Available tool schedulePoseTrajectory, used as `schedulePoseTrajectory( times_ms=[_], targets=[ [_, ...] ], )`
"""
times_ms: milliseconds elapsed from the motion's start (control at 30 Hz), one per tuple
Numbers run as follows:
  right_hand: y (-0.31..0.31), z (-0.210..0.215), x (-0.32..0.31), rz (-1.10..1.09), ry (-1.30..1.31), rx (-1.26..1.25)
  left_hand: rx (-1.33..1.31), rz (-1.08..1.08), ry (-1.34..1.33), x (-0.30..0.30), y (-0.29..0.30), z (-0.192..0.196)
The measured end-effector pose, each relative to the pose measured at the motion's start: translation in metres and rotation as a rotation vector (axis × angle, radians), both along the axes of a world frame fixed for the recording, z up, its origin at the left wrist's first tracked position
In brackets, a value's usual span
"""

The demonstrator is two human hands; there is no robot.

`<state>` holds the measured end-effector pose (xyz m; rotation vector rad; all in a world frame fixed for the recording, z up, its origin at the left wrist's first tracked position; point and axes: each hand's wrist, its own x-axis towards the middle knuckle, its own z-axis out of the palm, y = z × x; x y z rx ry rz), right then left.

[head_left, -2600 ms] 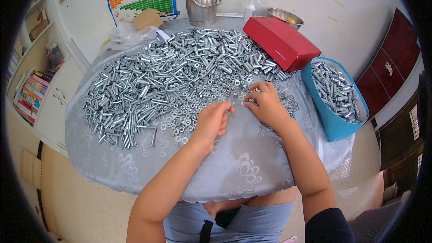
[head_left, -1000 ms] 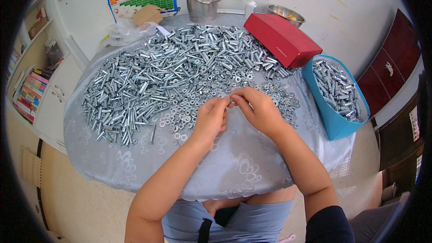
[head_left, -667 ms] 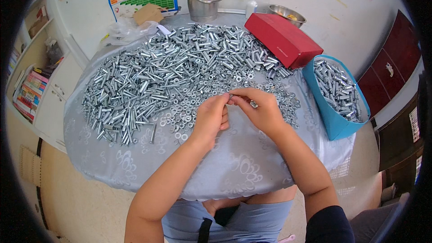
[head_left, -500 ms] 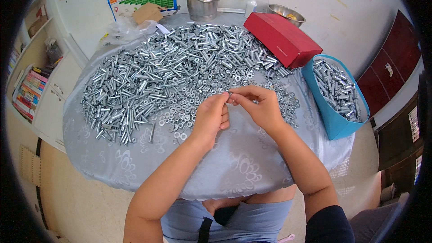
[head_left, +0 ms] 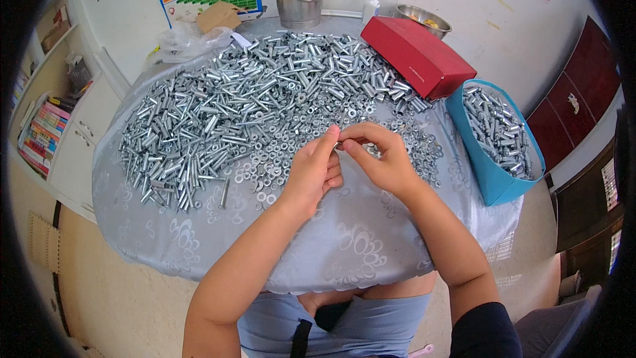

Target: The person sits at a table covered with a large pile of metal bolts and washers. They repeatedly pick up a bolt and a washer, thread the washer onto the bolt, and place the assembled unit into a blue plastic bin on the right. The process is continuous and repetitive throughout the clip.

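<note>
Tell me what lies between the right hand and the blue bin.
In the head view, loose washers lie nearest the right hand; then comes a strip of bare grey tablecloth up to the blue bin.

From my end of the link I saw a short, near-black sleeve [head_left: 487,331] whose edge circled the right arm above the elbow. The shorts [head_left: 265,325] were a soft grey-blue, ending on the thighs, and a narrow black strap [head_left: 301,338] crossed them on the left. Left hand [head_left: 313,171], right hand [head_left: 385,159] and both forearms [head_left: 255,248] were bare.
</note>
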<state>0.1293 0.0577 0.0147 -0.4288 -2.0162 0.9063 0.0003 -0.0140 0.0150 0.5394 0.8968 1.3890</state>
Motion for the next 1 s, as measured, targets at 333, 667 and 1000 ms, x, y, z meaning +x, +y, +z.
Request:
schedulePoseTrajectory(
  times_ms=[333,667,1000],
  targets=[
    [-0.012,0.01,0.004,-0.07,-0.121,0.132,0.004,-0.022,-0.084,-0.006,0.0,-0.001],
    [-0.001,0.016,0.01,-0.148,-0.051,0.233,0.003,-0.106,-0.105,-0.004,0.0,0.002],
    [0.038,0.005,0.04,-0.325,-0.388,0.441,0.036,-0.132,-0.119,-0.006,0.0,0.002]
  ],
)
